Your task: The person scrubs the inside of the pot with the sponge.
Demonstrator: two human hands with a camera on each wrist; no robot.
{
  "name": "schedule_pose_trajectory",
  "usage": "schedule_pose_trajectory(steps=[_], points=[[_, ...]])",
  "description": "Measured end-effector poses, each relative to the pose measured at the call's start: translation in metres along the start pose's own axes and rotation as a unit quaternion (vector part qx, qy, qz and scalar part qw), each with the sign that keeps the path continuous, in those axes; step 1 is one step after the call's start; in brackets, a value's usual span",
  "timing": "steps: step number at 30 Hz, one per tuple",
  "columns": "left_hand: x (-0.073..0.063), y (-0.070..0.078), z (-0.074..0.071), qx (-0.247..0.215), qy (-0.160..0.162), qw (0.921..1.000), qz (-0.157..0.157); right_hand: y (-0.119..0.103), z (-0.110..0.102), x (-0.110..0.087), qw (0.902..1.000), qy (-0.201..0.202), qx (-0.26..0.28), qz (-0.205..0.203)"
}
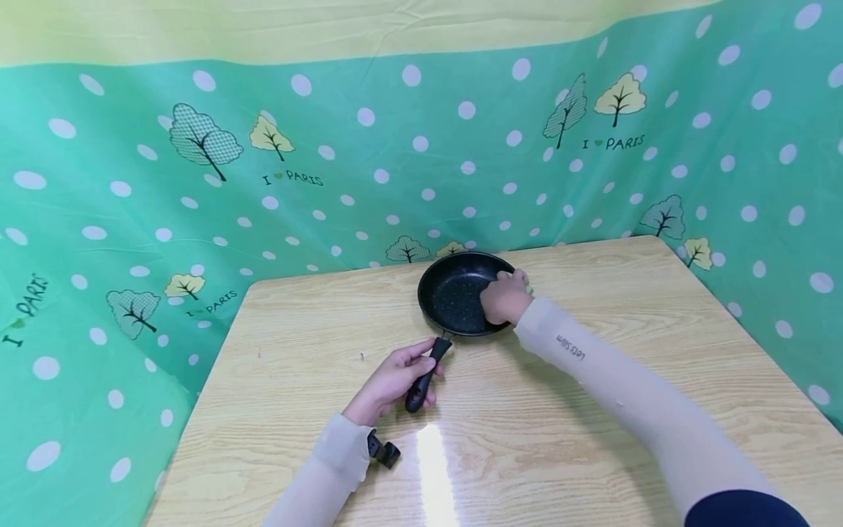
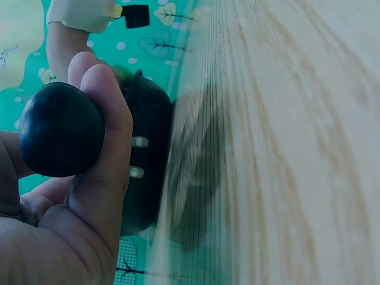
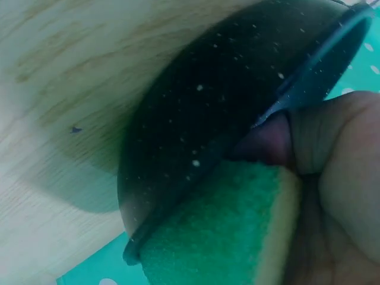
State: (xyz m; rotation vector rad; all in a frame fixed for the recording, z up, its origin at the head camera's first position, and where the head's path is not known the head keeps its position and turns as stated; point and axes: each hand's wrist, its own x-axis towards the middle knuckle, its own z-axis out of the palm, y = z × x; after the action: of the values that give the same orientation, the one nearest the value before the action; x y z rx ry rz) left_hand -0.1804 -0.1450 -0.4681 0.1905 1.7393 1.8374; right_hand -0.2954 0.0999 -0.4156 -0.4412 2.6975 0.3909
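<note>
A black frying pan (image 1: 454, 293) with pale speckles is near the table's back edge, its handle (image 1: 428, 380) pointing toward me. My left hand (image 1: 394, 377) grips that handle, thumb on top; the left wrist view shows the rounded handle end (image 2: 62, 130) inside the curled fingers. At the pan's right side, my right hand (image 1: 506, 298) reaches over the rim. It grips a sponge (image 3: 214, 222), green with a pale yellow layer, against the pan's rim in the right wrist view. From the head view, the hand hides most of the sponge.
The light wooden table (image 1: 316, 395) carries a bright reflection at the front. Behind it and at both sides hangs a green dotted curtain (image 1: 369, 161). A small black camera mount (image 1: 384, 450) sits on the left wrist.
</note>
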Motion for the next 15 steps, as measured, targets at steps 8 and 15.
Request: schedule_pose_trajectory(steps=[8, 15], points=[[0.000, 0.000, 0.000, 0.000, -0.001, 1.0000, 0.000, 0.003, -0.014, -0.010, 0.9974, -0.042, 0.056, -0.018], [0.000, 0.001, 0.000, -0.001, 0.004, 1.0000, -0.001, 0.007, -0.024, -0.012, 0.9873, -0.089, 0.124, -0.045]])
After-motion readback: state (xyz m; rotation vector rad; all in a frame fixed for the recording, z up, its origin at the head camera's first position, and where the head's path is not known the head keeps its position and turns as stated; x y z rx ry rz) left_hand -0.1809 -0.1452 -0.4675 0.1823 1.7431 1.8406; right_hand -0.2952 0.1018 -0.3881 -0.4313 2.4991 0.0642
